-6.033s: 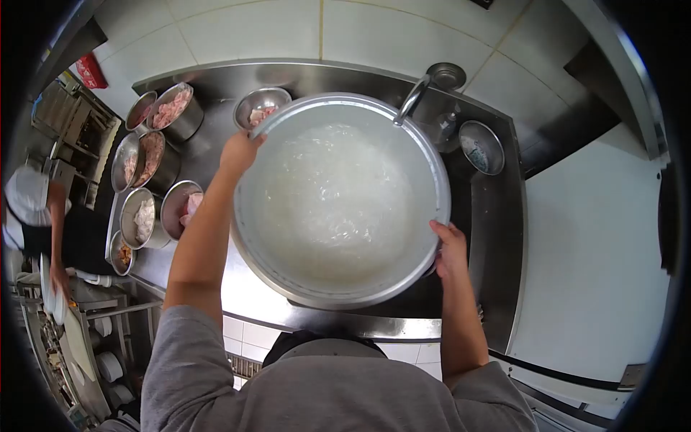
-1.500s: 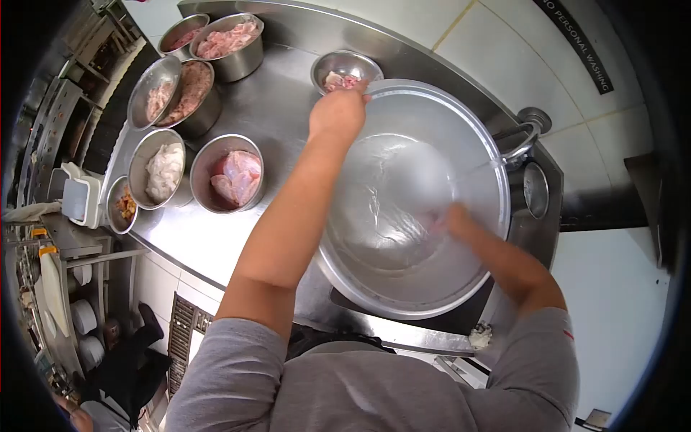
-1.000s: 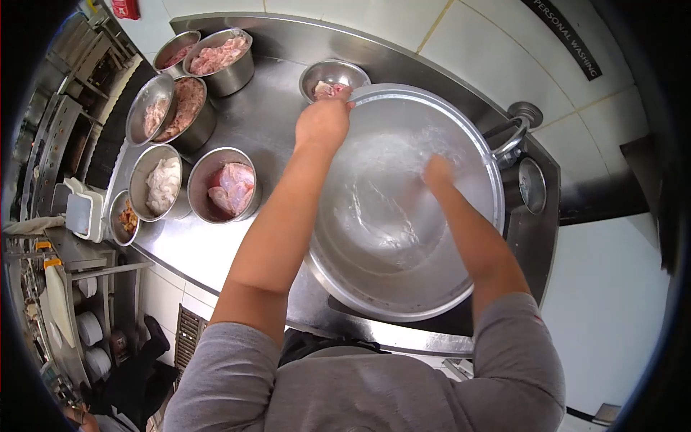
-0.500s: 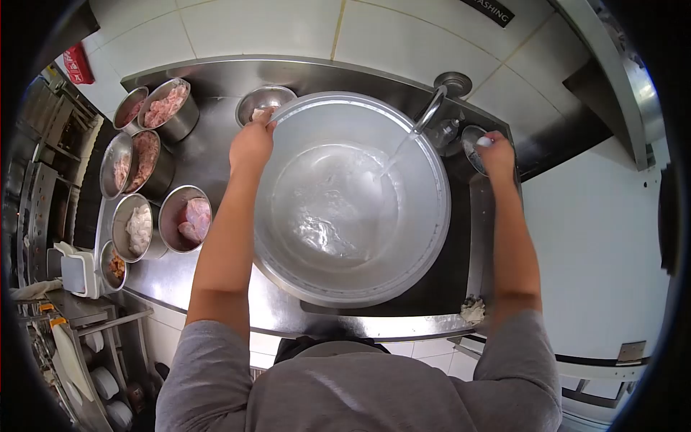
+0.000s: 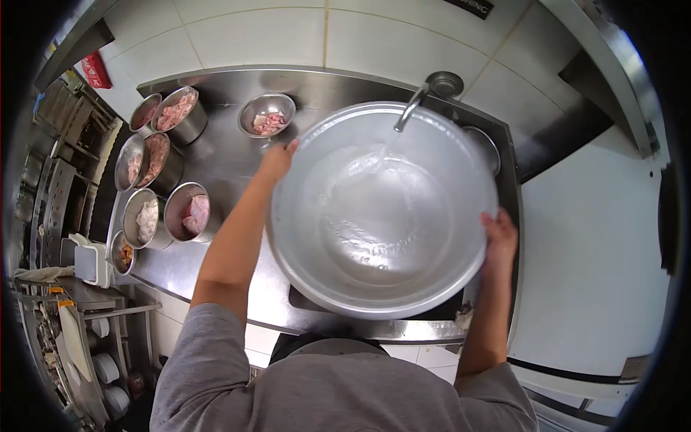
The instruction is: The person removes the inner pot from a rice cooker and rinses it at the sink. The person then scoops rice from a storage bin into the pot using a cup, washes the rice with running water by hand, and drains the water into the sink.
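A big silver metal basin (image 5: 309, 277) with shallow water in it fills the middle, over the sink. From the tap (image 5: 409, 111) water runs into it. My left hand (image 5: 277, 160) grips the basin's left rim, its fingertips at the edge. On the right, my right hand (image 5: 499, 237) holds the basin's side, slightly blurred, with part of its fingers hidden. A small steel bowl (image 5: 246, 109) holding pink meat pieces stands just beyond my left hand. Behind the basin's right edge, a round metal dish (image 5: 491, 147) shows in part.
Several steel pots of raw meat, among them a pot with a large pink piece (image 5: 176, 225), line the left of the steel counter (image 5: 223, 162). A small bowl of orange-brown food (image 5: 122, 255) sits at the left edge. A white surface (image 5: 576, 266) lies to the right.
My right hand has left the metal dish by the tap and come down to the basin's side. The basin has shifted right. My left hand stays at its rim, and the view has shifted slightly.
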`<state>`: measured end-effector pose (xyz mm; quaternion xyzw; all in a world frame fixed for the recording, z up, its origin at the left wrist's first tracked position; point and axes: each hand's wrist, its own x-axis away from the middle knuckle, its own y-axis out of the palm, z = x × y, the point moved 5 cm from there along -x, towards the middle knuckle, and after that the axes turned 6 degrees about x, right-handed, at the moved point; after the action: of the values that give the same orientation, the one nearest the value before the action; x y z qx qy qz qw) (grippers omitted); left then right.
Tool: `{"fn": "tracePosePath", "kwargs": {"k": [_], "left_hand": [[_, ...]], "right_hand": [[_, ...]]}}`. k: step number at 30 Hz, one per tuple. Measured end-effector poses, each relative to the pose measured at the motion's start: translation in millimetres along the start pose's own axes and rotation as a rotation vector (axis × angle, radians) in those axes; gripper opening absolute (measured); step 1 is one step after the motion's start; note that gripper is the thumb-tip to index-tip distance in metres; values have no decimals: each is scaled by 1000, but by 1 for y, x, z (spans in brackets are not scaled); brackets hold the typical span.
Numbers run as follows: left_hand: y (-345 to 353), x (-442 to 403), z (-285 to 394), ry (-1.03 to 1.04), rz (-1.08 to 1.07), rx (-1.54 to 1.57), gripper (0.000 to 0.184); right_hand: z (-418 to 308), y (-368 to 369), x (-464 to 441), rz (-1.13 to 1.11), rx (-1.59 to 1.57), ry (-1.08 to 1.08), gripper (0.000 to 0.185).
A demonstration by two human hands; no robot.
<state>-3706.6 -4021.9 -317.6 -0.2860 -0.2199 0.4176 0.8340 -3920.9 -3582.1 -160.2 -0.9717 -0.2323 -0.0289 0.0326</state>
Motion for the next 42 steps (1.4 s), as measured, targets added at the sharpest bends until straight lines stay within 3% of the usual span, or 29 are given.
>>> {"fn": "tracePosePath", "kwargs": {"k": [4,6,8,9,10,12,13,15,17,18,19,24,28,30,31,32,34,37,38,40,42], "left_hand": [[184,-5,-76,-337,-232,790,64],[237,61,-21,-716,-422,1378,48],[327,84,-20,-835,-550,1456,37],[349,103,5,-716,-442,1393,27],[378,120,31,-671,-621,1600,30],[343,170,124,-812,-752,1589,30],[375,169,124,-804,-832,1574,33],[426,164,127,-805,-903,1559,36],[447,147,152,-504,-1007,1054,36],[446,146,161,-353,-1036,798,37],[446,146,176,-289,-1062,762,36],[402,155,246,-95,-1154,823,35],[365,166,236,-48,-1151,836,34],[352,168,210,-51,-1128,833,34],[347,166,183,-264,-1077,972,43],[336,163,157,-478,-1013,1107,53],[235,169,133,-471,-910,978,47],[163,104,77,-426,-740,1100,43],[122,88,76,-352,-643,979,52],[80,40,53,-182,-277,824,43],[25,31,54,-145,-308,585,72]], "right_hand": [[-108,1,1,68,126,-69,38],[-140,14,5,27,292,-150,37],[-154,36,21,-28,367,-187,36],[-160,49,27,-93,438,-224,34],[-163,54,35,-98,443,-224,34],[-168,66,60,-201,900,-365,38],[-171,66,73,-212,905,-366,38],[-179,73,106,-327,1126,-652,39],[-178,67,127,-382,1148,-725,42],[-180,65,137,-405,1199,-752,43],[-184,62,146,-407,1195,-754,43],[-187,68,188,-404,1257,-873,42],[-198,66,203,-311,1267,-805,43],[-206,45,193,-79,1233,-560,43],[-211,35,181,56,1121,-451,41],[-210,22,164,135,794,-422,37],[-199,-12,122,140,498,-359,38],[-126,-86,45,182,238,-258,45],[-75,-123,10,266,290,-217,47],[17,-133,-24,310,239,-116,49],[91,-107,-42,189,8,-41,48]]}}
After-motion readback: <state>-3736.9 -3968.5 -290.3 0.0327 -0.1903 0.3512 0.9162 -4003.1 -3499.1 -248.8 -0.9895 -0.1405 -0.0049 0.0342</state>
